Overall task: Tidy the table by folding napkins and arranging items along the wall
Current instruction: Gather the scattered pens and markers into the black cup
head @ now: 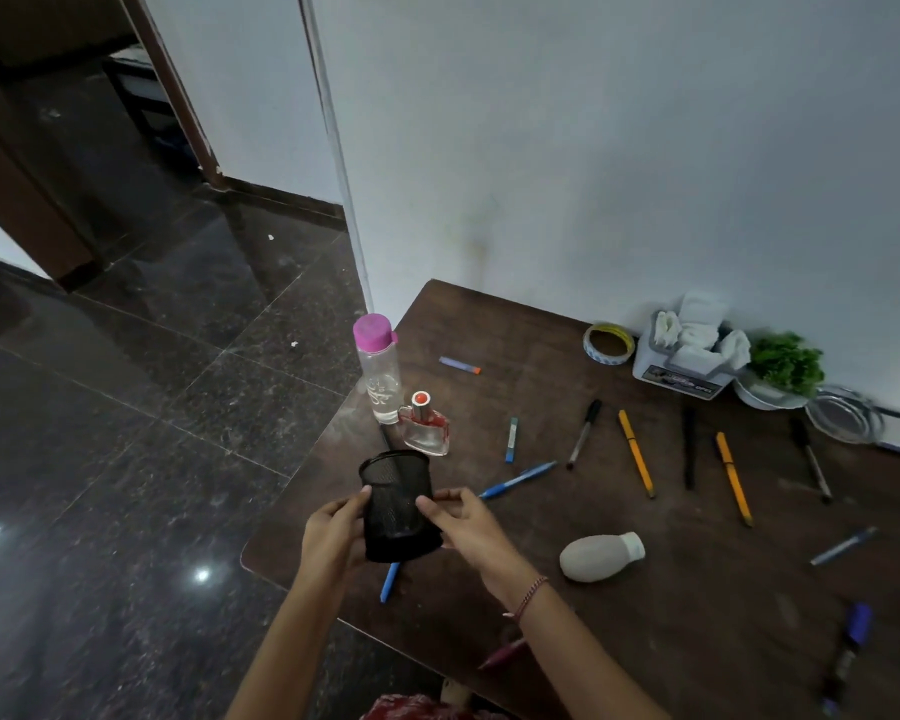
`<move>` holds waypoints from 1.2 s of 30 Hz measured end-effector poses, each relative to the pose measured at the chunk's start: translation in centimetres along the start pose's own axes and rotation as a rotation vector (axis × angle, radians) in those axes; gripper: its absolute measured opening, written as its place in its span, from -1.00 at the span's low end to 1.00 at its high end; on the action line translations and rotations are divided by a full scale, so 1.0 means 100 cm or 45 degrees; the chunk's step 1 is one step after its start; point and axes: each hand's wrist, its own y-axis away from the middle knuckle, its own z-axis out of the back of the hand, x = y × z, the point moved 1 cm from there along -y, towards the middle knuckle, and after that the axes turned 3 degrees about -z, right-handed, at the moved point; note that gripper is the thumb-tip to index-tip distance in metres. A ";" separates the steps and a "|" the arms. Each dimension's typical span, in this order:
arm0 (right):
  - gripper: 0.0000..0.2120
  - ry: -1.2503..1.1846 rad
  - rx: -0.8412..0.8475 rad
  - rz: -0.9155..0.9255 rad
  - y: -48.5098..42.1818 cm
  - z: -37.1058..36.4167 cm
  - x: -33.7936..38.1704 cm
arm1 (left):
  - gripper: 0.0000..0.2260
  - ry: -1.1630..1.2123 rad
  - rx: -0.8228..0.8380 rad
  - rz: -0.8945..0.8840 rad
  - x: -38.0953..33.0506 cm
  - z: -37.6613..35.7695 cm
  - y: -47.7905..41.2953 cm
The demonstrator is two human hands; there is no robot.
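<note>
I hold a black mesh pen cup (397,504) above the near left corner of the dark wooden table (697,589). My left hand (333,532) grips its left side and my right hand (463,522) its right side. Several pens and pencils lie scattered over the table, among them a blue pen (518,480), a yellow pencil (636,453) and an orange pencil (733,478). Against the wall stands a white box (681,374) stuffed with white napkins (700,324).
A clear bottle with a pink cap (380,371) and a perfume bottle (427,426) stand near the table's left edge. A tape roll (608,344), a potted green plant (785,366) and a steel plate (845,413) sit by the wall. A white bottle (601,557) lies on its side.
</note>
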 end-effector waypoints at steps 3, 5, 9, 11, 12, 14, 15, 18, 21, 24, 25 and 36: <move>-0.59 -0.068 0.009 -0.003 0.009 0.027 -0.004 | -0.82 -0.111 0.105 -0.006 0.001 -0.018 0.005; -0.56 -0.087 -0.021 0.016 0.015 0.047 -0.005 | -0.85 -0.149 0.157 -0.023 0.003 -0.033 0.012; -0.68 -0.071 -0.121 0.105 0.033 0.089 -0.005 | -0.84 -0.256 0.208 -0.086 0.005 -0.066 0.027; -0.68 -0.058 -0.140 0.132 0.039 0.099 -0.003 | -0.87 -0.281 0.213 -0.111 0.004 -0.075 0.027; -0.67 -0.052 -0.161 0.147 0.045 0.107 -0.003 | -0.88 -0.287 0.231 -0.115 0.005 -0.085 0.029; -0.64 -0.015 -0.219 0.180 0.058 0.126 -0.002 | -0.87 -0.289 0.284 -0.123 0.006 -0.106 0.037; -0.63 -0.006 -0.254 0.195 0.064 0.137 -0.003 | -0.88 -0.294 0.319 -0.130 0.007 -0.117 0.043; -0.59 0.047 -0.355 0.237 0.078 0.166 -0.008 | -0.89 -0.299 0.402 -0.158 0.008 -0.148 0.058; -0.56 0.043 -0.450 0.211 0.090 0.193 -0.014 | -0.83 -0.304 0.450 -0.173 0.009 -0.176 0.072; -0.56 0.015 -0.568 0.198 0.100 0.216 -0.025 | -0.83 -0.319 0.549 -0.167 0.014 -0.201 0.086; -0.58 0.022 -0.604 0.191 0.102 0.223 -0.031 | -0.83 -0.335 0.585 -0.167 0.018 -0.209 0.090; -0.68 -0.144 -0.880 -0.080 0.123 0.276 -0.064 | -0.73 -0.576 0.698 -0.123 0.070 -0.271 0.103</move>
